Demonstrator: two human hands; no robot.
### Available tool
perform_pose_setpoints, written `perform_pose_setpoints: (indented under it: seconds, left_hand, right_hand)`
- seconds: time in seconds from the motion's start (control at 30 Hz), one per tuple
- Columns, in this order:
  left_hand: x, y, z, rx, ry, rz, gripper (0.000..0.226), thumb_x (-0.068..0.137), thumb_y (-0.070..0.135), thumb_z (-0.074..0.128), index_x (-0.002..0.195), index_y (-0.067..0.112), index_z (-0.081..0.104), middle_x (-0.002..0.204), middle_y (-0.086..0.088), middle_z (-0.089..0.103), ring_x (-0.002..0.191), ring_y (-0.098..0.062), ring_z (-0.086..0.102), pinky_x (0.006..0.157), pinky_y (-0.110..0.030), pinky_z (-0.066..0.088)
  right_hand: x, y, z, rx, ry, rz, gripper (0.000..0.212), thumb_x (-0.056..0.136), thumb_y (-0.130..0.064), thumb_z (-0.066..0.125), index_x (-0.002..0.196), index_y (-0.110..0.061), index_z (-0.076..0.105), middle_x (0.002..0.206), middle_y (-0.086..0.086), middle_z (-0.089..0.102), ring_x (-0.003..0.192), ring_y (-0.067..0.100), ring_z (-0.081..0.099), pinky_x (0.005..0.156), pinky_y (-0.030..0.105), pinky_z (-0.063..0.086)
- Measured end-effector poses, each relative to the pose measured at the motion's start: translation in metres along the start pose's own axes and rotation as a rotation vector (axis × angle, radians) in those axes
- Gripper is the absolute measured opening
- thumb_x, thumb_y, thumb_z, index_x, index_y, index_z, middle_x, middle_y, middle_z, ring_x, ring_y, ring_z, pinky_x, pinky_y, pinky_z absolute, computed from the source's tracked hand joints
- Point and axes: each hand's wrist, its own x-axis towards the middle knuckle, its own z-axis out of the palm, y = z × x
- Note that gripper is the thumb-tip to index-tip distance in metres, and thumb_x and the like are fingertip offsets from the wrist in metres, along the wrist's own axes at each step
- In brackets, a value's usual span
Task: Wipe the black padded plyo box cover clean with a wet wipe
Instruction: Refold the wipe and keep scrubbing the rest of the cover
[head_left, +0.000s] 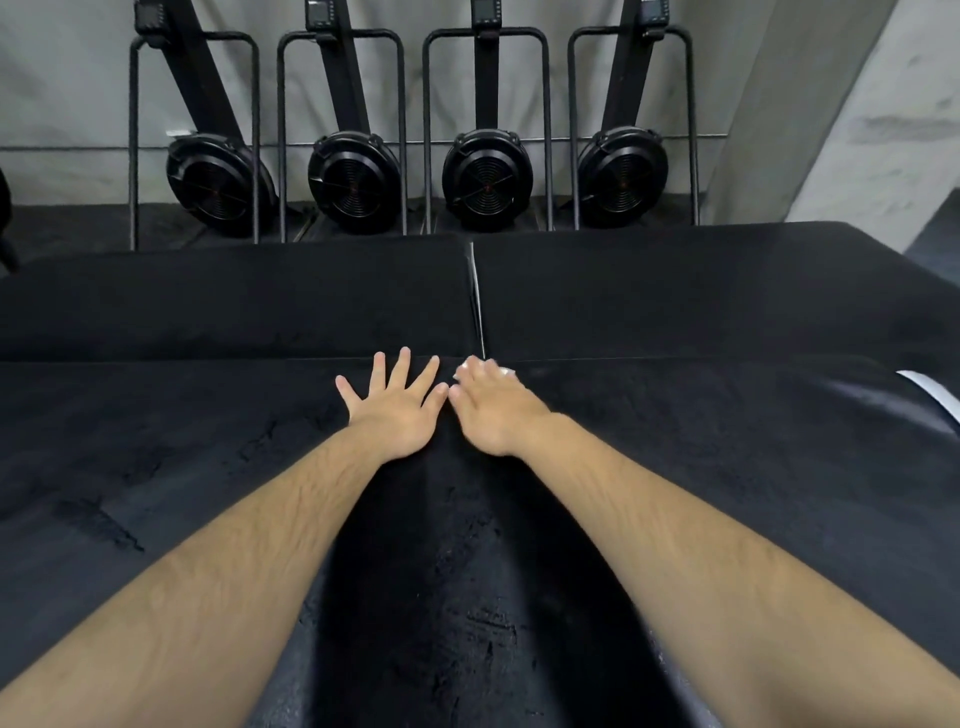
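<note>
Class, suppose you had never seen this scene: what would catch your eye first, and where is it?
Two bare forearms reach up the middle over the black padded cover: the left hand lies spread flat, and close beside it the right hand presses a white wipe near the cover's far edge. Behind, a row of four black fan wheels stands along the pale wall.

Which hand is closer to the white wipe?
Right. The right hand lies on top of the wet wipe, which peeks out past its fingers. The left hand rests flat on the black cover beside it.
</note>
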Motion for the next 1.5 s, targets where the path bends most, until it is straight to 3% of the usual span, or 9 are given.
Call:
perform_pose_setpoints:
  seconds: [0.07, 0.17, 0.43, 0.6, 0.83, 1.03, 1.2, 1.37, 1.5]
  left_hand:
    - [0.001, 0.0, -0.001, -0.003, 0.008, 0.002, 0.055, 0.101, 0.061, 0.006, 0.154, 0.051, -0.005, 0.165, 0.009, -0.018, 0.151, -0.022, -0.023, 0.113, -0.068, -0.016]
    - [0.001, 0.0, 0.0, 0.001, 0.003, 0.0, 0.055, 0.101, 0.062, 0.006, 0.154, 0.051, -0.005, 0.165, 0.01, -0.018, 0.151, -0.022, -0.023, 0.113, -0.068, -0.016]
    - [0.002, 0.001, 0.001, 0.017, 0.017, -0.002, 0.056, 0.1, 0.062, 0.004, 0.154, 0.051, -0.006, 0.165, 0.01, -0.017, 0.151, -0.022, -0.022, 0.113, -0.069, -0.015]
    - [0.001, 0.001, 0.002, 0.025, 0.012, 0.0, 0.056, 0.1, 0.062, 0.004, 0.154, 0.051, -0.006, 0.165, 0.01, -0.017, 0.151, -0.023, -0.022, 0.112, -0.068, -0.015]
    - [0.001, 0.001, 0.003, 0.01, 0.034, 0.004, 0.055, 0.101, 0.061, 0.005, 0.154, 0.051, -0.004, 0.166, 0.008, -0.015, 0.151, -0.024, -0.021, 0.113, -0.068, -0.015]
    - [0.002, 0.001, 0.002, 0.004, 0.036, 0.01, 0.055, 0.101, 0.06, 0.007, 0.154, 0.051, -0.004, 0.166, 0.008, -0.016, 0.151, -0.024, -0.022, 0.113, -0.069, -0.015]
    - [0.001, 0.0, 0.003, 0.02, 0.032, 0.005, 0.055, 0.101, 0.061, 0.003, 0.154, 0.051, -0.005, 0.166, 0.008, -0.016, 0.151, -0.024, -0.022, 0.113, -0.068, -0.014]
    - [0.0, 0.0, 0.004, 0.02, 0.023, 0.009, 0.055, 0.101, 0.06, 0.003, 0.154, 0.05, -0.006, 0.166, 0.008, -0.017, 0.151, -0.024, -0.022, 0.113, -0.069, -0.014]
    - [0.0, 0.002, 0.001, 0.027, 0.025, 0.007, 0.055, 0.101, 0.059, 0.001, 0.154, 0.049, -0.008, 0.165, 0.008, -0.018, 0.151, -0.025, -0.023, 0.113, -0.07, -0.013]
  right_hand:
    - [-0.015, 0.002, 0.004, 0.005, -0.033, -0.054, 0.054, 0.107, -0.038, 0.017, 0.152, -0.011, 0.031, 0.159, 0.004, 0.026, 0.147, 0.027, 0.023, 0.122, 0.044, 0.021]
    - [-0.012, 0.034, -0.013, -0.002, 0.047, 0.149, 0.047, 0.107, -0.033, 0.017, 0.137, -0.012, 0.046, 0.139, 0.004, 0.043, 0.129, 0.027, 0.042, 0.111, 0.043, 0.033]
    - [-0.036, 0.026, -0.011, 0.04, -0.025, 0.047, 0.051, 0.109, -0.033, 0.01, 0.149, -0.015, 0.036, 0.154, 0.002, 0.033, 0.144, 0.023, 0.027, 0.122, 0.041, 0.01]
    - [-0.039, 0.017, -0.005, 0.046, 0.039, 0.087, 0.046, 0.108, -0.033, 0.016, 0.134, -0.012, 0.048, 0.139, 0.001, 0.041, 0.118, 0.021, 0.038, 0.113, 0.038, 0.028]
    - [-0.021, -0.004, -0.001, -0.026, -0.053, 0.055, 0.055, 0.109, -0.036, 0.012, 0.159, -0.012, 0.019, 0.167, 0.003, 0.011, 0.152, 0.026, 0.013, 0.125, 0.044, 0.011]
    - [-0.054, -0.025, 0.028, -0.079, 0.028, -0.018, 0.06, 0.107, -0.041, 0.012, 0.157, -0.009, 0.019, 0.166, 0.006, 0.01, 0.152, 0.026, 0.011, 0.125, 0.045, 0.011]
    - [-0.019, 0.022, 0.014, -0.053, 0.007, 0.211, 0.059, 0.106, -0.042, 0.009, 0.159, -0.014, 0.015, 0.167, 0.001, 0.004, 0.152, 0.023, 0.007, 0.124, 0.043, 0.008]
    - [-0.072, 0.002, 0.035, 0.011, -0.007, 0.061, 0.061, 0.106, -0.046, 0.008, 0.16, -0.017, 0.012, 0.168, -0.003, 0.0, 0.154, 0.023, 0.002, 0.125, 0.044, 0.004]
    - [-0.046, 0.041, 0.001, 0.01, -0.034, 0.146, 0.055, 0.108, -0.038, 0.008, 0.161, -0.023, 0.008, 0.168, -0.007, -0.005, 0.155, 0.019, -0.006, 0.125, 0.045, -0.002]
